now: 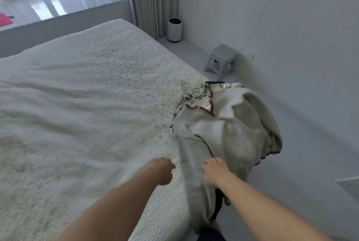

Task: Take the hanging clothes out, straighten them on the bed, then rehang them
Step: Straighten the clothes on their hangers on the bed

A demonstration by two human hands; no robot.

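The bed [77, 95] is filling most of the view, w/ a ribbed off-white cover lying wrinkled across it. The clothes [223, 130] are lying in a heap on the bed's right edge, spilling over the side toward the floor. The top piece is pale grey-beige w/ red blanket stitching round the neck, rumpled and folded over; a patterned piece and sth dark are peeking out under it. One long grey part is hanging down the bed's side near me.

My right hand [214, 172] is pressing on that grey part, fingers curling into the cloth and gripping it. My left hand [162, 170] is hovering over the cover just beside the heap, fingers loosely curled, holding nothing.

The hangers [189, 90], pale and thin, are sticking out bunched at the heap's far end.
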